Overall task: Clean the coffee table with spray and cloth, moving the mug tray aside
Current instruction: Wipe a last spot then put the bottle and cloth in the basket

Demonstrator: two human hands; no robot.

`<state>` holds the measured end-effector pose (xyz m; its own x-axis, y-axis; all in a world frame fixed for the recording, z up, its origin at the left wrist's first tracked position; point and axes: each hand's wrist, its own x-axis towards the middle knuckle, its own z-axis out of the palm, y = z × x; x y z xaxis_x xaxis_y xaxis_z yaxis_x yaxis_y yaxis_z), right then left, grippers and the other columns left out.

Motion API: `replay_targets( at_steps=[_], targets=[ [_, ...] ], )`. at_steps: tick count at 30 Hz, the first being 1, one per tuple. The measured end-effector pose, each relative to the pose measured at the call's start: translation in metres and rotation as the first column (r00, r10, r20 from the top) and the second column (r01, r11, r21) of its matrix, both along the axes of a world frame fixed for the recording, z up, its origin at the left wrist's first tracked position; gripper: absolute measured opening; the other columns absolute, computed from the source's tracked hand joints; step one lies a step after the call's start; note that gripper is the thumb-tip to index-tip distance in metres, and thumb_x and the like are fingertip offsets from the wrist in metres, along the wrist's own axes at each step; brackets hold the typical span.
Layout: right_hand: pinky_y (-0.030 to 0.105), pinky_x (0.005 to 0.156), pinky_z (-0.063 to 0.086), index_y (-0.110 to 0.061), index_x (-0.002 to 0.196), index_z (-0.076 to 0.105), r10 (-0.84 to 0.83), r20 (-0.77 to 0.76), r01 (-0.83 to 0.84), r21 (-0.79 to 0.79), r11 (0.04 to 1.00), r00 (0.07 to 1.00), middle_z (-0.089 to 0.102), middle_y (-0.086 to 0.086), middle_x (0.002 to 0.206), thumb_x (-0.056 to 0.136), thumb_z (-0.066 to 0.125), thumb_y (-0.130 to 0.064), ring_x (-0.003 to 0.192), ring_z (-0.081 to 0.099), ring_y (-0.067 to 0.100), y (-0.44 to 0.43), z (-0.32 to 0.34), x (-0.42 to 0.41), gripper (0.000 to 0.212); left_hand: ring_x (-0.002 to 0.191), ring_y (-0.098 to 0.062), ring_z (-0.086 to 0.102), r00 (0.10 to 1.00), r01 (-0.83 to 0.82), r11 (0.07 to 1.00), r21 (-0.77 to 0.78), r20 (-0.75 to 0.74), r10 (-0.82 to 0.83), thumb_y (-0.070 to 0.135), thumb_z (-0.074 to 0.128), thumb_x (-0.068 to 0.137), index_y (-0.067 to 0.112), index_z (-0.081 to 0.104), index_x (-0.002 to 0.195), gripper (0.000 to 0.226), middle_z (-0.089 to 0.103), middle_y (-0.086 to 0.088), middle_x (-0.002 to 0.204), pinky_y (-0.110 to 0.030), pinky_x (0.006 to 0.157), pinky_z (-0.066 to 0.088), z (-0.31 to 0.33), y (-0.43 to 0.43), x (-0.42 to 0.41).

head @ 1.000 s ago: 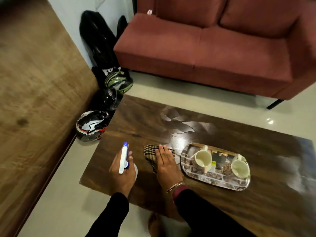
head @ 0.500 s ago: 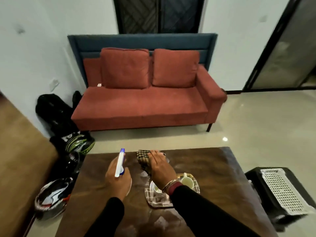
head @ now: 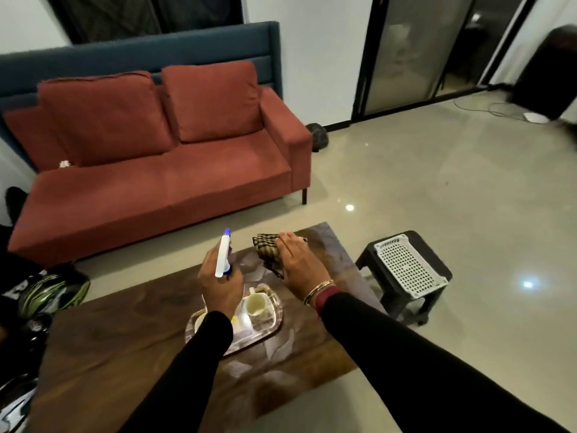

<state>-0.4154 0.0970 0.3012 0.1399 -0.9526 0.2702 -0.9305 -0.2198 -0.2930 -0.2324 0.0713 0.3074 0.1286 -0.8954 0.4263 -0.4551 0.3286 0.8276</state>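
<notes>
My left hand (head: pixel 220 284) grips a white spray bottle (head: pixel 223 257) with a blue tip, held upright above the dark wooden coffee table (head: pixel 109 348). My right hand (head: pixel 298 260) presses flat on a checked brown cloth (head: pixel 268 248) near the table's far right corner. Between my forearms sits a shiny metal tray (head: pixel 265 321) with a white mug (head: pixel 256 304) on it; a second mug is mostly hidden under my left sleeve. Pale wet smears show on the tabletop around the tray.
A red sofa (head: pixel 162 182) stands beyond the table. A black stool carrying a white perforated basket (head: pixel 409 267) is just right of the table. Helmets (head: pixel 50 292) and dark bags lie on the floor at the left. Glossy floor stretches to the right.
The view has swung right and up. My right hand slid the cloth toward the table's far right corner. The spray bottle stays upright in my left hand.
</notes>
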Motion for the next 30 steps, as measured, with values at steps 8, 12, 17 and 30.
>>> replay_targets(
  at_steps=[8,12,17,30],
  targets=[
    [0.046,0.121,0.022,0.006,0.149,0.043,-0.127,0.046,0.126,0.03,0.992,0.991,0.043,0.027,0.154,0.091,0.069,-0.012,0.146,0.039,0.043,0.054,-0.016,-0.182,0.066,0.093,-0.023,0.067,0.995,0.032,0.996,0.078,-0.099,-0.025,-0.02,0.061,0.079,-0.002,0.069,0.12,0.046,0.072,-0.013,0.106,-0.008,0.085,0.048,-0.01,0.031,-0.176],
    [0.052,0.122,0.027,0.006,0.148,0.044,-0.179,0.023,0.178,0.061,0.982,0.983,0.046,0.027,0.153,0.091,0.069,-0.013,0.144,0.041,0.044,0.072,-0.026,-0.266,0.065,0.092,-0.02,0.066,0.987,0.12,0.987,0.106,-0.116,-0.107,-0.02,0.064,0.079,0.001,0.069,0.117,0.044,0.071,-0.01,0.105,-0.012,0.085,0.051,-0.015,0.042,-0.259],
    [0.049,0.116,0.026,0.008,0.142,0.051,-0.232,-0.003,0.232,0.067,0.97,0.973,0.052,0.028,0.147,0.08,0.075,-0.001,0.138,0.048,0.046,0.079,-0.04,-0.342,0.067,0.094,-0.016,0.066,0.973,0.194,0.968,0.159,-0.16,-0.169,-0.02,0.058,0.082,0.002,0.069,0.118,0.044,0.07,-0.007,0.106,-0.008,0.084,0.048,-0.025,0.038,-0.342],
    [0.042,0.113,0.028,0.0,0.138,0.059,-0.269,-0.129,0.29,0.179,0.94,0.954,0.059,0.019,0.143,0.078,0.087,-0.024,0.134,0.057,0.035,0.065,-0.086,-0.505,0.07,0.101,0.002,0.066,0.958,0.271,0.94,0.208,-0.151,-0.243,-0.023,0.061,0.078,0.007,0.066,0.124,0.055,0.069,-0.001,0.107,-0.012,0.092,0.05,-0.058,0.006,-0.526]
  ],
)
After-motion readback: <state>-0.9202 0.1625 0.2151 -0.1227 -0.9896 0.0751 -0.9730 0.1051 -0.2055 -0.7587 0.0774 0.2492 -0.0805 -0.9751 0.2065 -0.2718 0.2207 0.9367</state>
